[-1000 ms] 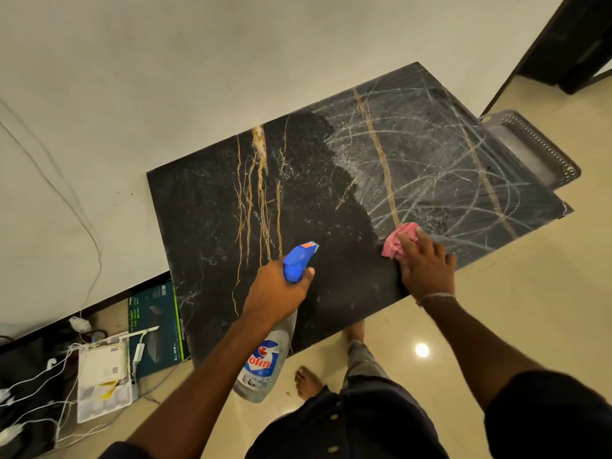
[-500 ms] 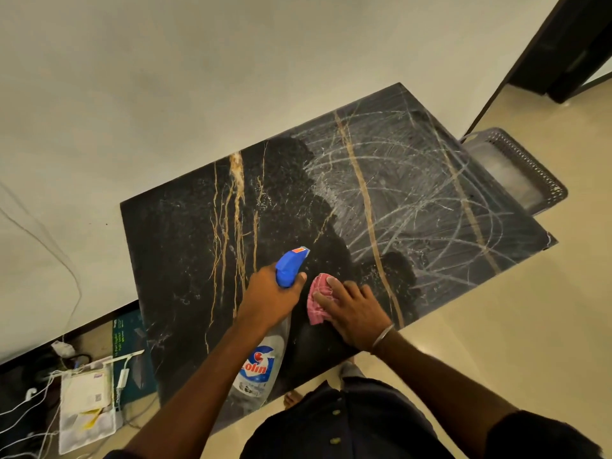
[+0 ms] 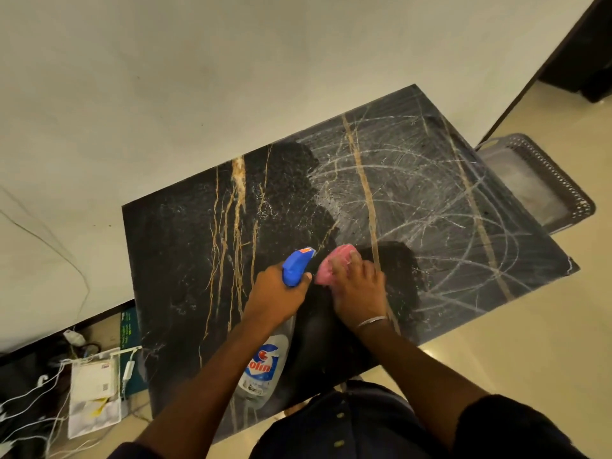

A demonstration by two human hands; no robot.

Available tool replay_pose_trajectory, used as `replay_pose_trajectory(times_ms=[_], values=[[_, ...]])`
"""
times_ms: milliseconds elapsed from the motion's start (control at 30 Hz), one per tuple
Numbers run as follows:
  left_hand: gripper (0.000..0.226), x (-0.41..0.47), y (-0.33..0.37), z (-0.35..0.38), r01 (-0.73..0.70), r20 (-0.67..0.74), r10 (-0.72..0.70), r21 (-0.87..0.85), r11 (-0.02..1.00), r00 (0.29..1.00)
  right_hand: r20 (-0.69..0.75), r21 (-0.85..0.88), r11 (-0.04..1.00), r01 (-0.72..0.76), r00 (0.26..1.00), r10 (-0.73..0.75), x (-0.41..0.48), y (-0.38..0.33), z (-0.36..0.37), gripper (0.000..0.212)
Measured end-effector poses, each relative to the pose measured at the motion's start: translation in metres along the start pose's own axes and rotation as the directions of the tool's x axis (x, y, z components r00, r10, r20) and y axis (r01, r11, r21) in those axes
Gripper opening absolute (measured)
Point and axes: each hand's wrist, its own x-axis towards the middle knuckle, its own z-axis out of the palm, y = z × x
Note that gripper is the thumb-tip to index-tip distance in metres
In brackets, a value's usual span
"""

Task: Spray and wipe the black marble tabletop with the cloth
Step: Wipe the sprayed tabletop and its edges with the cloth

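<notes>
Left hand (image 3: 276, 298) gripping a blue-topped spray bottle (image 3: 261, 369), right hand (image 3: 359, 288) pressing a pink cloth (image 3: 331, 265) onto the black marble worktop (image 3: 178, 260), white smears across its right half

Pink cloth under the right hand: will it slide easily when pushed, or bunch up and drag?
Probably floppy: the cloth is crumpled into a wad under the right hand. It likely slides easily, since the tabletop around it shows wet smear arcs. Loose edges may fold under, so press flat.

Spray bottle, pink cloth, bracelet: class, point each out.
Spray bottle (image 3: 262, 366), head view, on its label.
Pink cloth (image 3: 331, 266), head view, on its uncovered left side.
Bracelet (image 3: 371, 322), head view, on the band's middle.
</notes>
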Motion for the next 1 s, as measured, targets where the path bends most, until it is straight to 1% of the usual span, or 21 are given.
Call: replay_pose_trajectory(times_ms=[67, 100, 200, 233, 267, 300, 367, 400, 467, 567, 600, 633, 667, 733, 833, 933, 1000], values=[[0.011, 0.003, 0.002, 0.0, 0.005, -0.012, -0.005, -0.009, 1.0, 1.0, 0.028, 0.023, 0.983, 0.183, 0.983, -0.183, -0.004, -0.025, 0.004, 0.063], [0.01, 0.005, 0.004, 0.0, 0.008, -0.024, -0.008, -0.004, 1.0, 1.0, 0.039, 0.03, 0.968, 0.251, 0.967, -0.252, -0.006, -0.031, 0.004, 0.063], [0.012, 0.01, 0.005, -0.001, 0.016, -0.065, -0.015, 0.007, 1.0, 0.998, 0.05, 0.034, 0.911, 0.412, 0.909, -0.413, 0.001, -0.018, 0.0, 0.057], [0.013, 0.012, 0.005, -0.002, 0.02, -0.07, -0.02, 0.009, 1.0, 0.997, 0.064, 0.011, 0.901, 0.433, 0.899, -0.433, 0.007, -0.005, -0.002, 0.056], [0.014, 0.013, 0.005, -0.003, 0.03, -0.072, -0.029, 0.011, 0.999, 0.997, 0.08, -0.013, 0.911, 0.411, 0.909, -0.409, 0.015, 0.013, -0.006, 0.055], [0.015, 0.015, 0.005, -0.004, 0.04, -0.073, -0.039, 0.013, 0.999, 0.997, 0.08, -0.029, 0.94, 0.341, 0.938, -0.338, 0.025, 0.032, -0.009, 0.055], [0.015, 0.017, 0.006, -0.005, 0.043, -0.079, -0.042, 0.014, 0.999, 0.996, 0.038, -0.038, 0.992, 0.123, 0.992, -0.121, 0.043, 0.073, -0.017, 0.054], [0.015, 0.017, 0.006, -0.006, 0.042, -0.082, -0.04, 0.015, 0.999, 0.996, 0.027, -0.039, 0.999, 0.028, 0.999, -0.027, 0.051, 0.092, -0.021, 0.054], [0.014, 0.017, 0.008, -0.007, 0.046, -0.088, -0.045, 0.009, 0.999, 0.995, 0.014, -0.055, 0.994, -0.092, 0.996, 0.093, 0.063, 0.114, -0.024, 0.056], [0.012, 0.016, 0.01, -0.008, 0.075, -0.097, -0.076, -0.015, 0.997, 0.992, -0.018, -0.025, 0.972, -0.233, 0.972, 0.233, 0.069, 0.099, -0.02, 0.056], [0.011, 0.015, 0.01, -0.008, 0.082, -0.1, -0.085, -0.031, 0.996, 0.991, -0.026, -0.002, 0.963, -0.268, 0.963, 0.268, 0.068, 0.084, -0.018, 0.056], [0.01, 0.014, 0.011, -0.009, 0.087, -0.105, -0.092, -0.048, 0.995, 0.99, -0.034, 0.012, 0.963, -0.271, 0.962, 0.271, 0.067, 0.066, -0.016, 0.055], [0.009, 0.013, 0.012, -0.008, 0.092, -0.111, -0.098, -0.061, 0.994, 0.989, -0.039, 0.019, 0.971, -0.237, 0.971, 0.237, 0.064, 0.049, -0.013, 0.054], [0.009, 0.012, 0.011, -0.01, 0.103, -0.136, -0.112, -0.067, 0.992, 0.984, -0.019, 0.027, 0.996, -0.081, 0.997, 0.081, 0.059, 0.013, -0.01, 0.055], [0.007, 0.013, 0.01, -0.012, 0.116, -0.174, -0.123, -0.052, 0.992, 0.977, 0.042, 0.035, 0.987, 0.16, 0.986, -0.161, 0.046, -0.03, -0.002, 0.055], [0.008, 0.015, 0.009, -0.015, 0.125, -0.193, -0.131, -0.046, 0.991, 0.972, 0.097, 0.026, 0.951, 0.308, 0.946, -0.309, 0.049, -0.029, -0.001, 0.055], [0.008, 0.016, 0.009, -0.016, 0.113, -0.192, -0.121, -0.052, 0.992, 0.974, 0.1, -0.004, 0.935, 0.355, 0.93, -0.353, 0.058, -0.007, -0.005, 0.056]])
